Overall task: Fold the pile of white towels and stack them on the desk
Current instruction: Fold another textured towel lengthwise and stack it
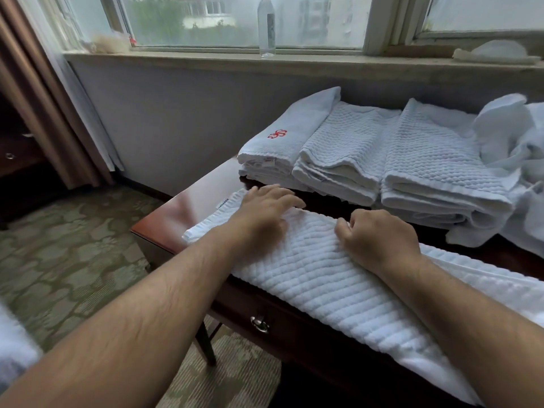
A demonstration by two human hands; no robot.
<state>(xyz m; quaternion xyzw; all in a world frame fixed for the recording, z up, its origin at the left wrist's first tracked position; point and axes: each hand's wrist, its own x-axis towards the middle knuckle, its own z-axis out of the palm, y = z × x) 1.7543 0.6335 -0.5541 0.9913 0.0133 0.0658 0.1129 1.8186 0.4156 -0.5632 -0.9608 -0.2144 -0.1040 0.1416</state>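
Note:
A long white ribbed towel (318, 278) lies lengthwise along the front of the dark wooden desk (188, 198), folded into a narrow strip. My left hand (265, 207) lies flat on its left end, fingers spread and a little blurred. My right hand (379, 234) sits on the towel's middle with curled fingers that pinch the far edge of the fabric. Behind them stand three stacks of folded white towels: one with a red emblem (282, 139), a waffle-weave stack (344, 154) and another waffle-weave stack (438, 172). A crumpled pile of unfolded white towels (515, 148) fills the desk's right end.
A clear plastic bottle (266, 25) stands on the window sill above the desk. A desk drawer with a metal pull (259, 323) faces me. Patterned carpet (64, 240) and a brown curtain (38, 92) lie to the left. White cloth (11, 343) shows at the lower left edge.

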